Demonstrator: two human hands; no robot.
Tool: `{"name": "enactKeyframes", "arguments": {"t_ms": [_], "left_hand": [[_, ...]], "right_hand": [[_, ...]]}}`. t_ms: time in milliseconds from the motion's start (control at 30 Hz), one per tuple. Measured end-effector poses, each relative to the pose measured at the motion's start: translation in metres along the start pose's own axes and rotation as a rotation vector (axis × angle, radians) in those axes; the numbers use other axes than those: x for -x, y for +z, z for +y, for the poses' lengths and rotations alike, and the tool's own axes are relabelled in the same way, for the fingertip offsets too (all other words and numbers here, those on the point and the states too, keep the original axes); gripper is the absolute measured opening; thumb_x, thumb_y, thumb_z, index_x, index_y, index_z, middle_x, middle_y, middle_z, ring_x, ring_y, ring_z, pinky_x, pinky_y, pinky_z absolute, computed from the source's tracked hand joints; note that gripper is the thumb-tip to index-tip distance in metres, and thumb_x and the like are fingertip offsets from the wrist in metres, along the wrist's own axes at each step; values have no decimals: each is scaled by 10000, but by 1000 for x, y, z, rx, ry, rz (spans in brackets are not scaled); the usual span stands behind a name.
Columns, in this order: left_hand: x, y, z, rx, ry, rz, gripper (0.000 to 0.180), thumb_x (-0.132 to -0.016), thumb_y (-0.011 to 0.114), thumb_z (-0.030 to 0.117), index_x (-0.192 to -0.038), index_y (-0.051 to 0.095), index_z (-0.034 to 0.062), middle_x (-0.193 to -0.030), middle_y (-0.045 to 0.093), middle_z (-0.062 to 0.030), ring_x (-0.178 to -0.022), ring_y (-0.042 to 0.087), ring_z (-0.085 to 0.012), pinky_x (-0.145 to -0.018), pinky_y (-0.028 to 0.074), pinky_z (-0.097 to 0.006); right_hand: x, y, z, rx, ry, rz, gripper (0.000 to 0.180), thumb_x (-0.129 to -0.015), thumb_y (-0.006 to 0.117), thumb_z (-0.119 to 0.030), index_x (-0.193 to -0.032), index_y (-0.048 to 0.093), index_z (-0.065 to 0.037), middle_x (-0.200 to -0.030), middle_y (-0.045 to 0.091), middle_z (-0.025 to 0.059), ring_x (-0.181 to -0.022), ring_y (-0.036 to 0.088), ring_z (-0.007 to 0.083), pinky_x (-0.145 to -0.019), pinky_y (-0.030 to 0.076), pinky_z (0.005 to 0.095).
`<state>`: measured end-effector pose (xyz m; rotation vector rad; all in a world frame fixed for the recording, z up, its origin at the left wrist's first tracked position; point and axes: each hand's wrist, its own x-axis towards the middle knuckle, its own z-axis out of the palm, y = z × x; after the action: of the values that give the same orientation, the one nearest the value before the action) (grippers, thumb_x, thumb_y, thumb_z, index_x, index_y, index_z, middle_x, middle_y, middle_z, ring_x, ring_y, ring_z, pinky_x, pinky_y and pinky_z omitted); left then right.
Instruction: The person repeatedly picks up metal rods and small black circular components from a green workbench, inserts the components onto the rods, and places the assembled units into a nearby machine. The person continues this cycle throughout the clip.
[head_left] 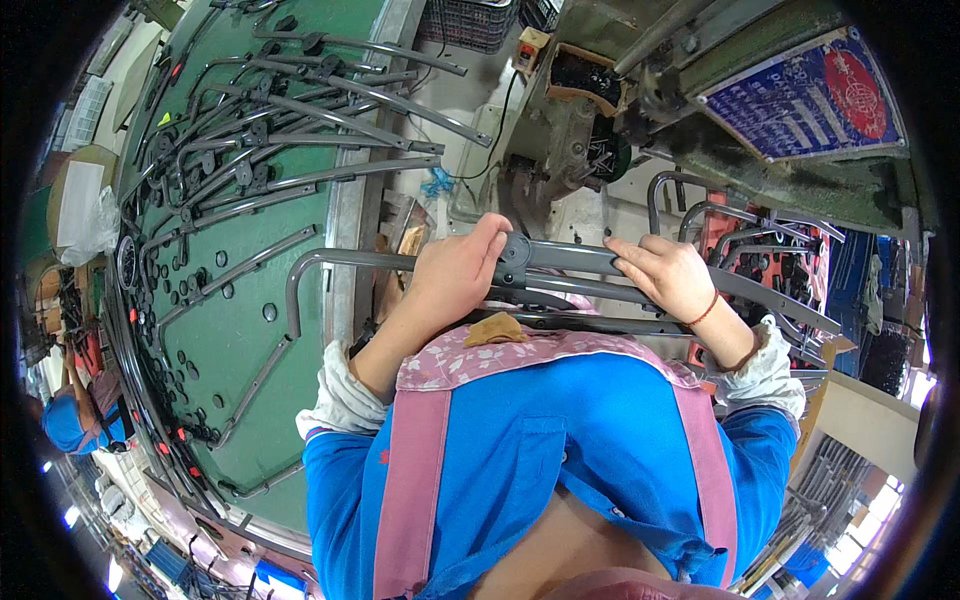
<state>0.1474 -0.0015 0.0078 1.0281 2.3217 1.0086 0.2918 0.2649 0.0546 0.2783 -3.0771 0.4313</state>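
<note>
I hold a dark grey bent metal tube (575, 257) level in front of my chest. My left hand (462, 268) is wrapped round it just left of a round joint plate (514, 262). From that hand the tube runs left and bends down in a hook over the green table (255, 345). Farther right, my right hand (668, 275) is closed on the tube, its fingertips on the upper edge. A flat curved arm (775, 298) reaches out beyond my right wrist. Other tubes lie close below, partly hidden by my hands.
Several similar bent tubes (330, 125) and loose black round caps (270, 312) lie on the table. A green machine (570, 150) with a blue sign plate (810, 95) stands ahead and to the right. More tubes (745, 235) are stacked at right. A person (75, 420) is at far left.
</note>
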Motion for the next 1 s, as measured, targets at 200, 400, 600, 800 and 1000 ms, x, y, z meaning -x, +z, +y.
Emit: {"name": "enactKeyframes", "arguments": {"t_ms": [200,400,600,800,1000], "left_hand": [[-30,13,19,-10,-10,2,201,-1006,436,253,-1095,546,111,-712,619,-156,-724,629,-367,-626,447,-466],[-62,16,40,-50,59,19,201,-1013,405,282,-1062,519,123,-703,643,-160,-697,636,-386,-620,462,-517],[-99,13,59,-72,139,119,193,-986,483,261,-1036,595,113,-720,647,-163,-721,637,-387,-623,469,-502],[-130,18,51,-114,292,274,156,-923,556,226,-911,619,84,-695,639,-201,-687,632,-396,-612,484,-521],[-149,26,48,-129,286,220,197,-839,575,195,-786,658,24,-726,644,-211,-722,628,-421,-662,500,-525]], "right_hand": [[9,-6,33,-13,15,29,266,-894,642,-266,-1138,675,-163,-650,538,72,-575,586,269,-510,483,386],[17,-23,57,-4,69,36,258,-889,647,-232,-1125,676,-133,-708,588,91,-623,603,279,-554,484,393],[26,-30,85,25,108,126,225,-868,661,-193,-1061,695,-84,-906,662,144,-834,641,337,-739,511,406],[23,-35,102,112,84,197,266,-832,678,-216,-1064,693,-88,-1031,658,141,-941,620,336,-849,490,432],[21,-30,112,166,62,210,193,-875,619,-144,-1026,665,-32,-1008,653,166,-921,615,332,-809,494,430]]}}
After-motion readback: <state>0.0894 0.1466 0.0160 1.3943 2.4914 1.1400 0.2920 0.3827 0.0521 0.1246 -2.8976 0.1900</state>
